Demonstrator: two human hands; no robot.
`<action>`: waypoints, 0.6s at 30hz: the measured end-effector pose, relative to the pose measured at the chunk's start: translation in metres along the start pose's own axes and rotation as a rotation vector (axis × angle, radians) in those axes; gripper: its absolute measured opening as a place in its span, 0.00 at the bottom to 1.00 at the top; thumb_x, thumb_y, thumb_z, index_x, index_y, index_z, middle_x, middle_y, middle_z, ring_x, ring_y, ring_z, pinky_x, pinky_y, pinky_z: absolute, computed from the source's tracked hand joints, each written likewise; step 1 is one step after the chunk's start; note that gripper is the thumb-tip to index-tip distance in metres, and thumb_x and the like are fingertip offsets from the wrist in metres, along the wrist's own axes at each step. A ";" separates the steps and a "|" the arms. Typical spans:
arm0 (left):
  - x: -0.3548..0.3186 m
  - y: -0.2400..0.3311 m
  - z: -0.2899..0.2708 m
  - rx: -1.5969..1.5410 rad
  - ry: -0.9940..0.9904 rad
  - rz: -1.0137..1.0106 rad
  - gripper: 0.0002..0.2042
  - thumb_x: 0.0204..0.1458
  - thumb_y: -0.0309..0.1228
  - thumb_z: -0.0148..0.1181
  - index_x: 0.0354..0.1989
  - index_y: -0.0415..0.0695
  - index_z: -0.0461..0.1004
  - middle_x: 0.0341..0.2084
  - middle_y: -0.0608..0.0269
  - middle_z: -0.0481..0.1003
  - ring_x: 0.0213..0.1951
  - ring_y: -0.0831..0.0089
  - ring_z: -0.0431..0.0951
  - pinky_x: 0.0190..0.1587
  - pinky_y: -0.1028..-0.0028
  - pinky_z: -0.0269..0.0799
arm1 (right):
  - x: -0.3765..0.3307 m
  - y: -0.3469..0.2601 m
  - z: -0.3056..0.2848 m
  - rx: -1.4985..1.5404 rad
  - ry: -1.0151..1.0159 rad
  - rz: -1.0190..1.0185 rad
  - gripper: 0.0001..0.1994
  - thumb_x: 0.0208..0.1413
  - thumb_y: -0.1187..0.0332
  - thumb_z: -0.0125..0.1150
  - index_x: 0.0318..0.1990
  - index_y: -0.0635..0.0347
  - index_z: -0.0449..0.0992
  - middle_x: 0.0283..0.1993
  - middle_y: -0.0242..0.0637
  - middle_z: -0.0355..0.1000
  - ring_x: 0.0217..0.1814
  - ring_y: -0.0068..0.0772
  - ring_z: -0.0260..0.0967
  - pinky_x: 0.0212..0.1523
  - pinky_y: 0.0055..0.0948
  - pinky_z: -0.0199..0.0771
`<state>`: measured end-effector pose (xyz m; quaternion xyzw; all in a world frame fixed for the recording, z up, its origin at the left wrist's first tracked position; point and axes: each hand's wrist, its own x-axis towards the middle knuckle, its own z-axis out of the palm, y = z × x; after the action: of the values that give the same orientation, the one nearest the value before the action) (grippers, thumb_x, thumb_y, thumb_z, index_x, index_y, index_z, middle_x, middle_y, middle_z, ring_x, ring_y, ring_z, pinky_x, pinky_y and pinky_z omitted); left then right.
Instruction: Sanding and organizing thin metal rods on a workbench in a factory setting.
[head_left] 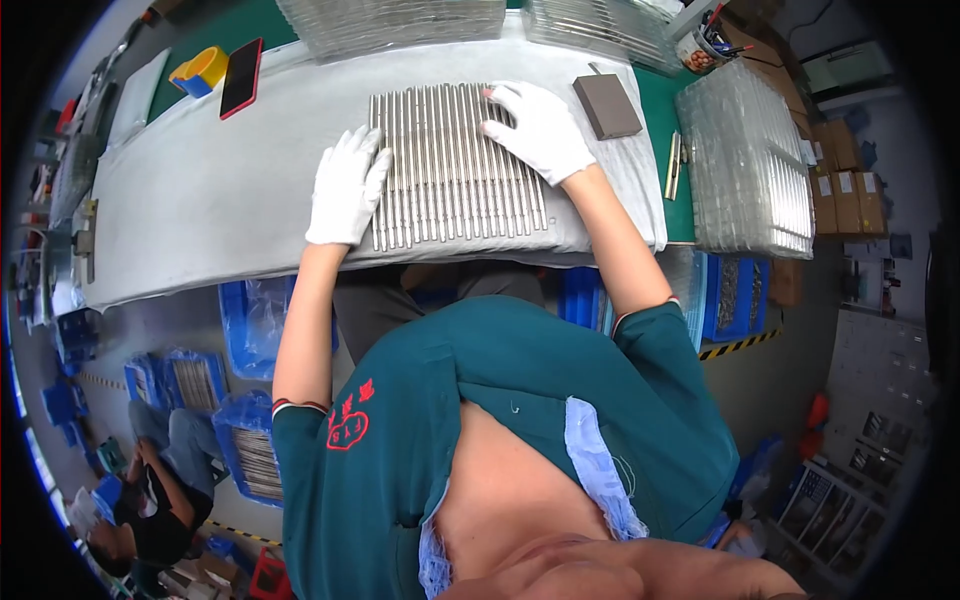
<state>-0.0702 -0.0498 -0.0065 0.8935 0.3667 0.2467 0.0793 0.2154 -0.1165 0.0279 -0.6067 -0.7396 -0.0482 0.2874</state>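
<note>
A row of slim metal rods (450, 165) lies side by side on the grey cloth (230, 190) covering the table in front of me. The rods run away from me, and each has a stepped, narrower part toward the near end. My left hand (348, 185), in a white glove, rests along the left edge of the row with fingers stretched out. At the row's far right, my gloved right hand (540, 130) has its fingers spread, the tips at the outer rods. Bare fingertip skin shows at the right glove's thumb and forefinger. Neither hand grips a rod.
A dark grey block (607, 107) sits right of my right hand. Stacked clear plastic trays (745, 165) stand at the right, with more trays (390, 25) along the back. A red-edged phone (241, 78) and yellow tape roll (205, 70) lie back left. A seated person (165, 490) is lower left.
</note>
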 end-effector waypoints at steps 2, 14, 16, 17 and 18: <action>0.023 0.001 0.007 -0.031 -0.053 0.108 0.20 0.62 0.41 0.47 0.56 0.41 0.71 0.57 0.49 0.70 0.60 0.51 0.66 0.61 0.58 0.60 | 0.016 0.000 0.015 -0.022 -0.180 -0.037 0.24 0.55 0.49 0.56 0.51 0.58 0.75 0.52 0.42 0.73 0.55 0.46 0.69 0.57 0.40 0.67; 0.099 -0.001 0.035 0.056 -0.044 0.077 0.18 0.59 0.47 0.48 0.47 0.55 0.80 0.42 0.58 0.78 0.43 0.58 0.78 0.48 0.63 0.73 | 0.040 0.007 0.045 -0.064 -0.073 0.019 0.22 0.54 0.42 0.53 0.45 0.44 0.81 0.41 0.41 0.78 0.43 0.42 0.76 0.45 0.37 0.75; 0.101 0.001 0.033 0.022 -0.080 0.057 0.18 0.59 0.49 0.48 0.45 0.57 0.81 0.40 0.60 0.79 0.41 0.59 0.79 0.46 0.63 0.75 | 0.039 0.011 0.049 -0.096 -0.042 0.016 0.22 0.54 0.42 0.53 0.45 0.42 0.81 0.42 0.40 0.78 0.43 0.42 0.76 0.45 0.37 0.75; 0.100 0.000 0.034 0.033 -0.063 0.062 0.17 0.59 0.49 0.48 0.44 0.58 0.81 0.39 0.60 0.79 0.41 0.59 0.79 0.46 0.63 0.75 | 0.039 0.010 0.049 -0.126 -0.012 0.010 0.21 0.54 0.41 0.53 0.45 0.40 0.81 0.42 0.40 0.78 0.43 0.41 0.76 0.44 0.37 0.75; 0.099 0.000 0.034 0.045 -0.045 0.068 0.17 0.59 0.49 0.48 0.44 0.58 0.82 0.39 0.60 0.79 0.41 0.60 0.79 0.46 0.63 0.75 | 0.039 0.008 0.048 -0.102 -0.067 0.054 0.21 0.54 0.40 0.52 0.45 0.39 0.81 0.44 0.40 0.78 0.45 0.41 0.76 0.45 0.38 0.75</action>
<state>0.0071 0.0207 0.0019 0.9123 0.3398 0.2208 0.0589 0.2016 -0.0607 0.0047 -0.6414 -0.7288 -0.0580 0.2325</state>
